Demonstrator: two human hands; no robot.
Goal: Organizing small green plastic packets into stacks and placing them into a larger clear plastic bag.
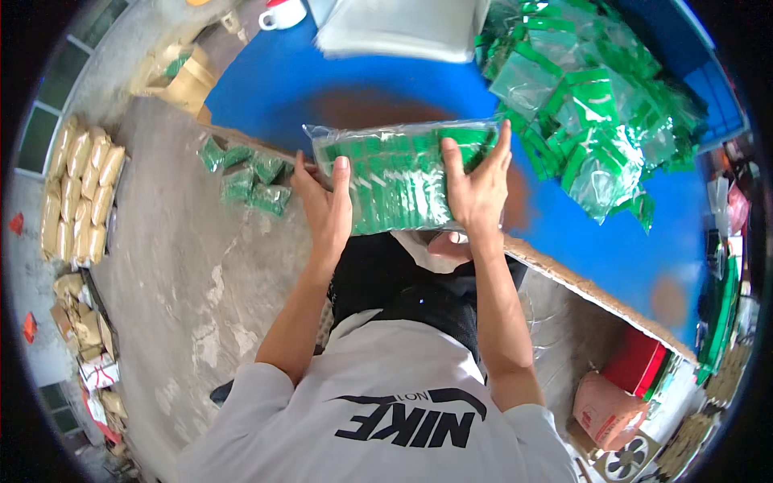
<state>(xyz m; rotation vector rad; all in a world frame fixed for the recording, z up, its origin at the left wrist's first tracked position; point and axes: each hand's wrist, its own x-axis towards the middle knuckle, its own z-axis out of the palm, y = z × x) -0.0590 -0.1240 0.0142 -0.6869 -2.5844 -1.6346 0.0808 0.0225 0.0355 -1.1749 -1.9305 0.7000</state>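
Observation:
Between my two hands is a large clear plastic bag (398, 189) packed with rows of small green packets, held up at the near edge of the blue table. My left hand (324, 205) grips its left side, thumb lying on the front and fingers behind. On the right side, my right hand (477, 189) clasps it the same way, with the thumb on top. A big heap of green-and-clear packets (592, 101) covers the table's right part.
The blue table (588, 249) has a worn board edge. A clear plastic stack (403, 28) and a red-and-white mug (282, 14) stand at its far side. Several filled green bags (254, 179) lie on the floor at left, with brown packages (84, 193) stacked by the wall.

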